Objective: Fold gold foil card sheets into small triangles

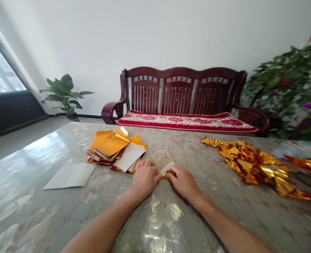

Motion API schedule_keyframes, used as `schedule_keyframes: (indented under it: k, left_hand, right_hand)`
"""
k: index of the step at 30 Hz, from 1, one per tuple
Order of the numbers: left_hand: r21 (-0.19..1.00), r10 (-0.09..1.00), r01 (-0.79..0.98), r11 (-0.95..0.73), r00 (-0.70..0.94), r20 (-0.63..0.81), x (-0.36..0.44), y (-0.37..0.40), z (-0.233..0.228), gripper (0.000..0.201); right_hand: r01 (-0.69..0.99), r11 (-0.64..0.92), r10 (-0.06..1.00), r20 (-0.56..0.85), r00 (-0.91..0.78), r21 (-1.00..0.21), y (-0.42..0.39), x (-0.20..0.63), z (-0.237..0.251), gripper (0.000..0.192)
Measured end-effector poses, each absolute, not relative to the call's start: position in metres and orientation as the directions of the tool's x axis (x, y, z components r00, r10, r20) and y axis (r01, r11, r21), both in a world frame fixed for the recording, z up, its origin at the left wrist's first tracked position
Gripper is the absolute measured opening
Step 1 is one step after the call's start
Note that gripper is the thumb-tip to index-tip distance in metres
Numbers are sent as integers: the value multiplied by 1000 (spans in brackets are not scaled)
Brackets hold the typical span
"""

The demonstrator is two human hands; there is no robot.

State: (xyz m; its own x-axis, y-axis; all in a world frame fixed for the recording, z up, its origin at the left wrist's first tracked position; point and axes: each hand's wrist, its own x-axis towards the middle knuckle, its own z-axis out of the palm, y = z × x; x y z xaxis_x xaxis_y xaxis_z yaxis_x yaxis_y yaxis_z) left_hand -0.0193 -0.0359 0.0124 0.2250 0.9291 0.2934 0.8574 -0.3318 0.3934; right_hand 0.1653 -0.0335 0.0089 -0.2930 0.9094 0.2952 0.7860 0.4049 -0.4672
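Two hands pinch a small folded slip at the centre of the frame.

The slip (167,168) is small, white on top with a gold edge beneath, lying on the counter (65,218). The left hand (144,177) and right hand (183,181) each close their grip on one end of it. One pile of gold and white sheets (117,151) lies left of centre, one single white sheet (71,175) further left, and one heap of crumpled gold foil (255,165) at right.

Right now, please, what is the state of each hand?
Left hand: closed, pinching the folded gold paper on the table.
Right hand: closed, pinching the same paper.
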Motion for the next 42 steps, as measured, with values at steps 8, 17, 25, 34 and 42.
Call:
schedule_keyframes:
  k: [8,17,25,34,42]
  left_hand:
    - [373,935,875,-309,209,285,-15,-36,17,11]
    - [356,958,902,-243,166,235,-10,-36,19,9]
    - [389,962,889,-241,166,217,-13,-37,19,11]
    - [233,795,767,-598,532,291,0,-49,15,24]
    - [-3,756,766,-643,636,154,9,-52,20,11]
  right_hand:
    - [827,371,921,283,-268,-423,-32,167,9,25]
    - [818,237,967,207,-147,-524,-30,163,5,28]
    - [826,274,952,261,-160,-492,-30,164,6,26]
    - [826,240,967,204,-155,-510,-29,168,7,30]
    - [584,113,982,179,56,-804,-14,187,-4,30]
